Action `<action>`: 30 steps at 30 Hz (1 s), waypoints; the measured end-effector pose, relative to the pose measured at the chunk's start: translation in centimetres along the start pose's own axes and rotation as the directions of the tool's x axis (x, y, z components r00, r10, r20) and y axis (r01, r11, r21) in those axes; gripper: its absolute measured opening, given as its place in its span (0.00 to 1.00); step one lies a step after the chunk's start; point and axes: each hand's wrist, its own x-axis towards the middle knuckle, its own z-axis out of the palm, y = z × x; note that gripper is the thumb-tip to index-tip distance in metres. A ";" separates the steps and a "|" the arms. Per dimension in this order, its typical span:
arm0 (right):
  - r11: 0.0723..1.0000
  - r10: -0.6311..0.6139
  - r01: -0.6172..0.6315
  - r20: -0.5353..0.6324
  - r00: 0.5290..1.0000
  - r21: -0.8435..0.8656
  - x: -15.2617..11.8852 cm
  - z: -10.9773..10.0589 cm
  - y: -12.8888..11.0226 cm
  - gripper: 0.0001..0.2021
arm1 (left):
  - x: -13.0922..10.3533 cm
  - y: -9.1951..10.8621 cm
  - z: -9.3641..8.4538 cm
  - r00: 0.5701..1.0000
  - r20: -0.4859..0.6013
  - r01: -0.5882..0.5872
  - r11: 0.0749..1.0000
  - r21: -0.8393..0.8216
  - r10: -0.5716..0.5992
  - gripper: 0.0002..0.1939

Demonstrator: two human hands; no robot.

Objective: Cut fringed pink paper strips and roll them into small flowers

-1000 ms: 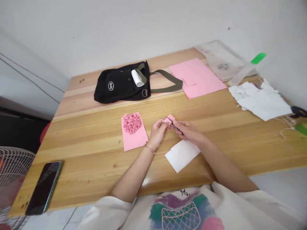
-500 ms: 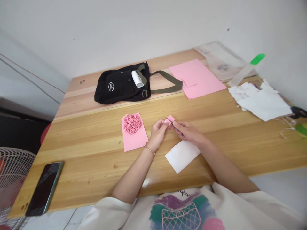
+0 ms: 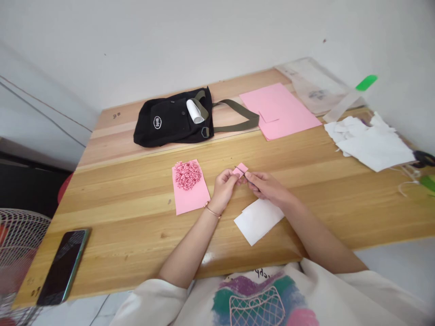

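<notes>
Between the fingertips of my left hand is a small pink piece of paper, pinched over the table. My right hand is closed around a slim dark tool, perhaps tweezers. The tool's thin tip lies across the pink piece, and both hands almost meet there. To the left, a heap of pink frilled paper bits rests on a pink sheet. White folded paper lies just below my right hand, partly covered by the wrist.
A black bag with a white roll on it lies at the back. Large pink sheets and crumpled white paper are to the right, near black handles. A phone sits front left.
Almost nothing differs. Both hands keep the same hold on the pink piece and the dark tool, and the view has shifted very slightly.
</notes>
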 end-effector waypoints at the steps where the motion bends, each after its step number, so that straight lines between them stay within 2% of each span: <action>1: 1.000 0.001 -0.001 0.001 1.000 -0.001 0.0 0.0 0.0 0.19 | 0.0 0.0 0.0 1.000 0.001 0.000 1.000 0.001 0.000 0.09; 30: 0.999 -0.002 0.001 0.018 1.000 0.043 0.2 -0.2 0.5 0.19 | -0.1 0.3 0.1 1.000 -0.011 0.011 1.000 0.019 -0.011 0.10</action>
